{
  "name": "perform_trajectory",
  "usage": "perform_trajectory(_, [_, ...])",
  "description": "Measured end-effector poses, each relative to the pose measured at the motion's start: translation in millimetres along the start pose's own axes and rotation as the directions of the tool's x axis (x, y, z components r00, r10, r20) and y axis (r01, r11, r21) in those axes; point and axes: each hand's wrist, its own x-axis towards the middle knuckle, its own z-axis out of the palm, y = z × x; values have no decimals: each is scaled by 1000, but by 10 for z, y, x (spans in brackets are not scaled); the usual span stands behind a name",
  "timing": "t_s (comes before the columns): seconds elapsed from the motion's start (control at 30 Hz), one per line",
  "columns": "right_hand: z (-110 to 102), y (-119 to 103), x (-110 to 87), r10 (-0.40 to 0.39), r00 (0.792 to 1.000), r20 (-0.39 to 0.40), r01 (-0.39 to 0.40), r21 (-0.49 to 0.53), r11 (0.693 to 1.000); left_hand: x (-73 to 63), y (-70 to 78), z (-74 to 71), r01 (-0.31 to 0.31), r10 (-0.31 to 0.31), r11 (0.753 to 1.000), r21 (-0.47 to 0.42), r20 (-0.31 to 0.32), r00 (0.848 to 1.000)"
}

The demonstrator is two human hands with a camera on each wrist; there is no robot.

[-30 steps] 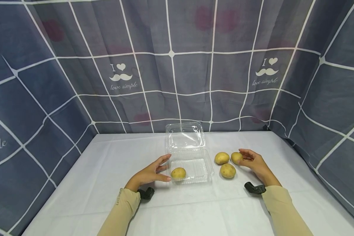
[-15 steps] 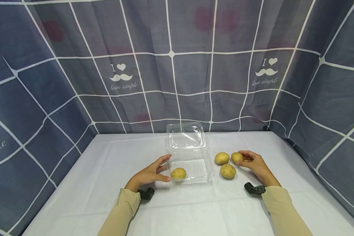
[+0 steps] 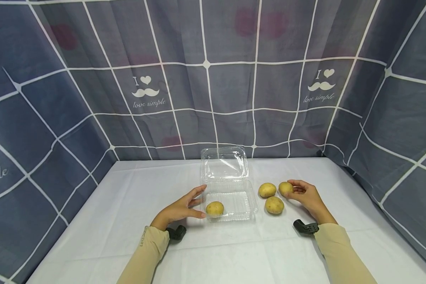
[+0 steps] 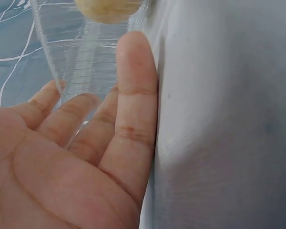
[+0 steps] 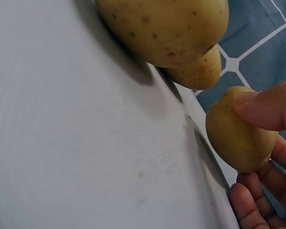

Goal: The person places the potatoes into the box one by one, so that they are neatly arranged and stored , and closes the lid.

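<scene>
A clear plastic clamshell container (image 3: 230,199) stands on the white table with its lid (image 3: 224,163) raised at the back. One potato (image 3: 214,208) lies in its front left corner. My left hand (image 3: 184,205) is at the container's left wall, thumb and fingers spread and fairly straight. To the right, my right hand (image 3: 307,197) pinches a small potato (image 5: 240,131) between thumb and fingers; a shadow shows below it in the right wrist view. Beside it on the table lie two more potatoes, one farther back (image 3: 267,190) and one nearer (image 3: 274,205).
A white cloth (image 3: 230,252) covers the table. Dark grey checked curtains (image 3: 230,86) hang behind and along both sides. A black wrist camera (image 3: 176,232) sits on the left wrist, another black camera (image 3: 305,227) on the right.
The potato in my right hand has shifted very slightly up and to the right. My left hand and the other potatoes have stayed put.
</scene>
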Motion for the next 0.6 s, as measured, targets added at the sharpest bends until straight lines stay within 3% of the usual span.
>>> perform_trajectory(0.3, [19,-62,9,27,1000,6,-27,7,1000,-5,-3,-2,9,-9,1000,-3,-3,1000])
perform_trajectory(0.6, [19,-141,1,4,1000,12,-4,-2,1000,-2,-17,-1,8,-8,1000,-3,2,1000])
